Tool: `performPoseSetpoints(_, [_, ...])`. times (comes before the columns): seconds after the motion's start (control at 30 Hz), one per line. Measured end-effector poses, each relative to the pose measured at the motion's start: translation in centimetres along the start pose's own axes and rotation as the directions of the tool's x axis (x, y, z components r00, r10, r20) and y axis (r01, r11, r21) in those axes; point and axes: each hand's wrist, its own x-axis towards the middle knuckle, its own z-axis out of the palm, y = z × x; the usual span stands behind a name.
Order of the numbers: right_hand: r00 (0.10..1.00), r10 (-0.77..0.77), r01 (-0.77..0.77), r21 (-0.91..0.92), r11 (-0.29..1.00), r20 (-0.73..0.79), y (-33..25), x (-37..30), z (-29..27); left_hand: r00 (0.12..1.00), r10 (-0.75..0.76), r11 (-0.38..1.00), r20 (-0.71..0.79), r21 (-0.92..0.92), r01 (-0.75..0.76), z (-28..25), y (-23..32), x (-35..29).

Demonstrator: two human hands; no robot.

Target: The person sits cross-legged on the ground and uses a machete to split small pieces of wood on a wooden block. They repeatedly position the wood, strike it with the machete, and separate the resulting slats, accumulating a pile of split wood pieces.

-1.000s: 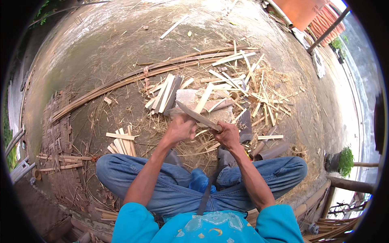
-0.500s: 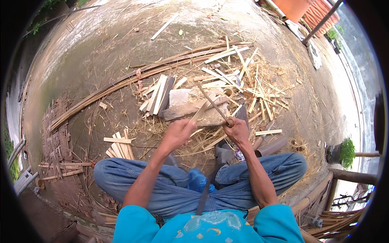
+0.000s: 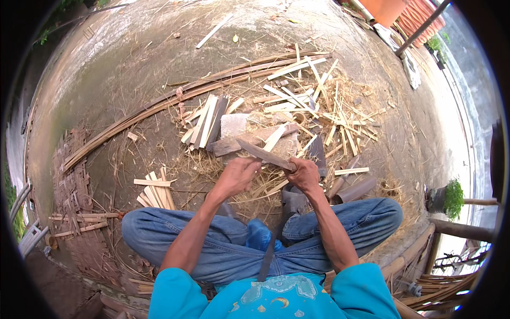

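Note:
My right hand (image 3: 306, 174) is closed round the handle end of a long knife (image 3: 265, 155). Its dull blade points left and slightly away from me, crossing over a pale bamboo strip (image 3: 274, 137). That strip's near end runs to my closed left hand (image 3: 238, 176), whose thumb and fingers pinch it; the blade hides part of it. Beyond the blade, the strip lies over a weathered wood piece (image 3: 234, 144) resting by a pale block (image 3: 234, 125). Both hands are above my lap, between my bent knees.
Split strips (image 3: 345, 125) and shavings lie scattered at the right. Small bundles sit at left (image 3: 158, 191) and beside the block (image 3: 207, 125). Long bamboo lengths (image 3: 138, 114) curve across the ground. A dark flat piece (image 3: 317, 154) and a brown tube (image 3: 357, 190) are near my right knee.
The knife has swung from pointing away to lying more crosswise, its tip lower and further left over the strip. My right hand has come slightly down; my left has shifted a little rightward.

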Motion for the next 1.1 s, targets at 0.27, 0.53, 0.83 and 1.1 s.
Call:
performPoseSetpoints(0.27, [0.848,0.496,-0.501,0.027,0.865,-0.187,9.4,1.4,-5.5,0.993,-0.076,0.99,0.094,-0.111,0.087,-0.4,-0.9,-2.0])
performPoseSetpoints(0.53, [0.891,0.442,-0.38,0.356,0.854,-0.109,3.8,0.9,-2.8,0.986,-0.024,0.993,-0.166,-0.122,0.004,0.8,-3.3,0.3])
performPoseSetpoints(0.83, [1.0,-0.002,0.003,0.143,0.99,-0.002,-2.1,-0.9,-0.2,0.98,-0.102,0.968,-0.169,-0.245,0.058,0.6,-2.8,0.0])
performPoseSetpoints(1.1, [0.848,0.523,-0.527,0.039,0.849,0.083,3.5,0.9,-2.3,0.966,0.032,0.999,-0.255,0.032,-0.025,1.4,-2.3,-1.0])
